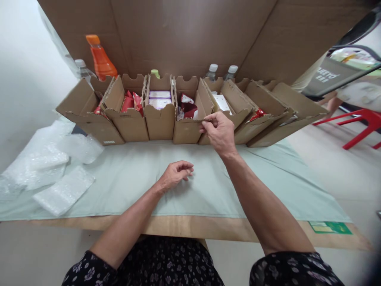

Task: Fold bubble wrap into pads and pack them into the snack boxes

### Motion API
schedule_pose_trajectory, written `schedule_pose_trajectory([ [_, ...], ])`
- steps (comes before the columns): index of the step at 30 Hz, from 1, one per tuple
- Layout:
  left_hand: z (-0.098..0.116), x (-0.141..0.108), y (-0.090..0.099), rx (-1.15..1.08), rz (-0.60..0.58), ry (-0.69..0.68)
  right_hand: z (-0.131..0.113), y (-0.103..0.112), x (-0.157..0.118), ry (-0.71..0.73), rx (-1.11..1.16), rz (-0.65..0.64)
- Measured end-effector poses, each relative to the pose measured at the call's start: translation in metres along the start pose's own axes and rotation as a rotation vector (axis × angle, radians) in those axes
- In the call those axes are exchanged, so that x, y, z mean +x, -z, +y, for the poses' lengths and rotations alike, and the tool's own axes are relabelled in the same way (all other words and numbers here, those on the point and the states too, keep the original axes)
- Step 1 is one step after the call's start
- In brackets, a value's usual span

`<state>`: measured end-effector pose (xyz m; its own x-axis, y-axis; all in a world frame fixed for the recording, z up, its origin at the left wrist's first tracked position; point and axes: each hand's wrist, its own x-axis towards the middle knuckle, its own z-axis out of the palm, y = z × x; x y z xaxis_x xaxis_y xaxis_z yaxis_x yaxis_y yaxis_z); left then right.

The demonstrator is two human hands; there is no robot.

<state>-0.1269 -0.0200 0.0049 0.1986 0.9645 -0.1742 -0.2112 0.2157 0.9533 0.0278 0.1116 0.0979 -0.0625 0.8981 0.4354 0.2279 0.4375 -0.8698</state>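
A row of cardboard boxes stands along the back of the table. My right hand (219,131) pinches the front corner edge of the middle box (187,132), which holds dark red packets (189,109). Just right of it is a box with a white item (221,102). My left hand (176,174) hovers over or rests on the pale green cloth (196,194), its fingers loosely curled and apart, with nothing in them. Boxes on the left hold red packets (127,101) and purple-edged white packs (160,99).
Bubble wrap bags (65,190) lie at the left. Behind the boxes stand an orange bottle (102,61) and clear bottles (212,72) against a tall cardboard panel (184,35). A red stool (364,119) is at the right, near a person's arm. A green card (330,227) lies at the front edge.
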Motion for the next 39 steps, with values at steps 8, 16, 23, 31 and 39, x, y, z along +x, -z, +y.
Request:
schedule_pose_trajectory([
  [8,0.005,-0.003,0.004,-0.088,0.023,-0.015,-0.018,0.002,-0.042,0.015,0.02,0.035],
  [16,0.006,-0.002,0.007,-0.104,0.06,-0.021,-0.029,0.004,-0.076,0.075,0.011,0.021],
  [23,0.004,0.0,0.007,-0.073,0.093,-0.033,-0.039,0.012,-0.104,0.125,-0.138,0.046],
  [31,0.029,-0.019,0.014,-0.006,-0.049,-0.058,-0.036,0.025,-0.127,0.084,-0.094,0.083],
  [39,0.051,-0.043,0.047,-0.17,0.369,-0.348,-0.05,0.076,-0.168,0.103,-0.119,0.02],
])
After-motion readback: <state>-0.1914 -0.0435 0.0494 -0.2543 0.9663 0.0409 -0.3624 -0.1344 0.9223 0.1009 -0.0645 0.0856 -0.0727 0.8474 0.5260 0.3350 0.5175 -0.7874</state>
